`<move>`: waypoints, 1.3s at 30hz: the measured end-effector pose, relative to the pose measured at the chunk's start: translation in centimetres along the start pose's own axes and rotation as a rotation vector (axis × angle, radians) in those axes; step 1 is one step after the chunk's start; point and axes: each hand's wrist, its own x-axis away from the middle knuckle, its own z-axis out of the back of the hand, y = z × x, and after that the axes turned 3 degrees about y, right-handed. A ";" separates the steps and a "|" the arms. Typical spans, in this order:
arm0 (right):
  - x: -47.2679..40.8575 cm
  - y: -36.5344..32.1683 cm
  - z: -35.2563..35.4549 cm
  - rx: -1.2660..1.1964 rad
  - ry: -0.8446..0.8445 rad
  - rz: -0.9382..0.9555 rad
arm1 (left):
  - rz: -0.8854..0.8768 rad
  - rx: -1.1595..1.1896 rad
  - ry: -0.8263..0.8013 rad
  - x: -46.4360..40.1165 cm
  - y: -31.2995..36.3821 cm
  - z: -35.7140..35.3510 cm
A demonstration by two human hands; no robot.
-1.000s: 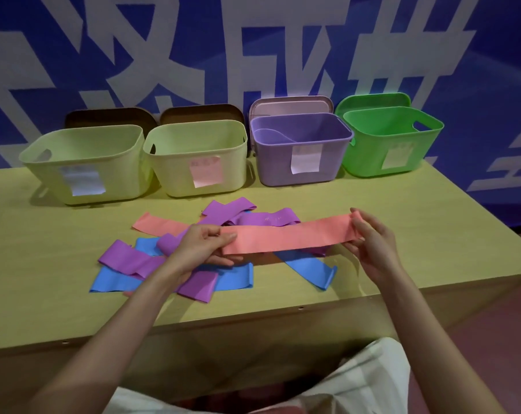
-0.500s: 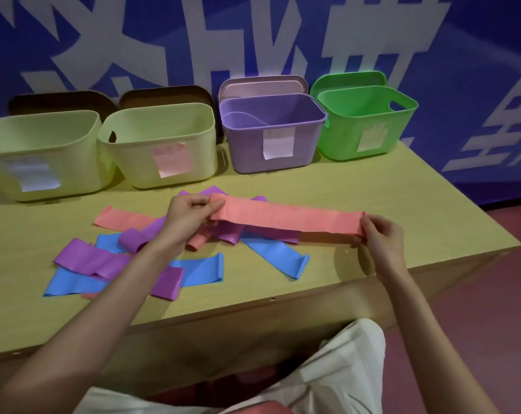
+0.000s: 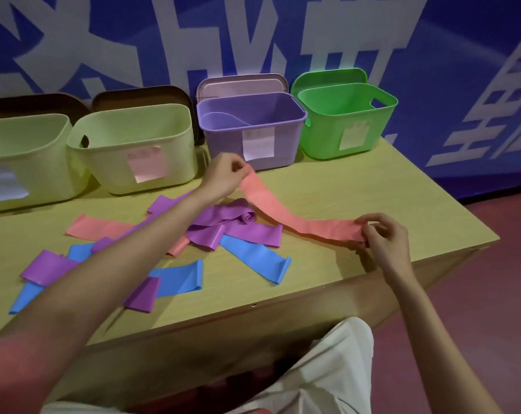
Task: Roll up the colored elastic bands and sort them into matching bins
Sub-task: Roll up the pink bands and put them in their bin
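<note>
A pink elastic band (image 3: 286, 213) hangs stretched between my two hands above the table. My left hand (image 3: 223, 176) pinches its far end, raised in front of the purple bin (image 3: 286, 144). My right hand (image 3: 384, 234) pinches its near end close to the table's right front corner. Under my left arm lies a loose pile: purple bands (image 3: 232, 225), blue bands (image 3: 253, 255) and another pink band (image 3: 100, 227). Along the back stand two pale yellow-green bins, one with a pink label (image 3: 118, 162) and one at the left edge (image 3: 35, 180), then the purple bin and a green bin (image 3: 328, 127).
The wooden table (image 3: 357, 186) ends at a corner just right of my right hand. Bin lids lean against the blue wall behind the bins. A curled purple band lies inside the purple bin. My white-clad lap is below the table's front edge.
My left hand lifted its end of the pink band up and away toward the purple bin. My right hand lowered its end toward the table. The band now slopes between them.
</note>
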 end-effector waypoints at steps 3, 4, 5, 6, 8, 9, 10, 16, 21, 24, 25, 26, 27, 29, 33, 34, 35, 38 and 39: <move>0.4 -0.2 0.2 0.026 -0.059 0.000 | -0.212 -0.160 -0.004 -2.9 3.8 -2.4; 0.6 -0.5 0.2 0.041 -0.088 0.004 | -0.274 -0.185 -0.006 -3.9 5.2 -3.2; 0.9 -0.7 0.2 0.045 -0.125 0.010 | -0.325 -0.215 -0.010 -4.8 6.2 -4.1; 1.2 -1.1 0.2 0.049 -0.165 0.019 | -0.375 -0.249 -0.006 -5.7 7.1 -4.9; 1.6 -1.5 0.2 0.077 -0.263 0.044 | -0.442 -0.335 0.022 -7.1 8.4 -6.4; 1.8 -1.6 0.2 0.102 -0.317 0.062 | -0.454 -0.385 0.041 -7.7 8.8 -7.1; 1.9 -1.6 0.1 0.131 -0.357 0.084 | -0.454 -0.440 0.059 -8.1 9.1 -7.7; 2.7 -0.6 -1.0 0.417 -0.319 0.319 | -0.418 -0.555 0.082 -8.8 7.8 -10.4; 2.8 0.7 -2.0 0.608 -0.258 0.494 | -0.369 -0.473 0.013 -7.9 6.6 -11.7; 2.9 0.4 -2.2 0.609 -0.336 0.528 | -0.314 -0.447 -0.041 -7.5 6.2 -12.3; 2.9 0.4 -2.2 0.611 -0.364 0.524 | -0.302 -0.436 -0.071 -7.3 5.8 -12.5; 2.9 0.3 -2.2 0.613 -0.383 0.524 | -0.292 -0.429 -0.109 -7.3 5.3 -12.7; 2.9 0.3 -2.2 0.610 -0.398 0.527 | -0.281 -0.420 -0.149 -7.1 4.8 -12.8; 3.1 0.4 -2.1 0.601 -0.418 0.527 | -0.303 -0.418 -0.222 -6.3 4.2 -12.5; 3.4 0.9 -1.9 0.568 -0.413 0.532 | -0.338 -0.279 -0.295 -2.5 4.4 -10.1; 3.5 1.2 -1.9 0.556 -0.414 0.542 | -0.327 -0.213 -0.299 -1.0 4.6 -9.3; 3.6 1.4 -1.7 0.549 -0.418 0.557 | -0.315 -0.151 -0.300 0.8 4.8 -8.4; 3.9 1.7 -1.4 0.515 -0.422 0.608 | -0.245 -0.009 -0.308 7.0 5.4 -5.8; 3.9 1.6 -1.3 0.497 -0.412 0.616 | -0.253 0.012 -0.319 9.1 5.6 -5.0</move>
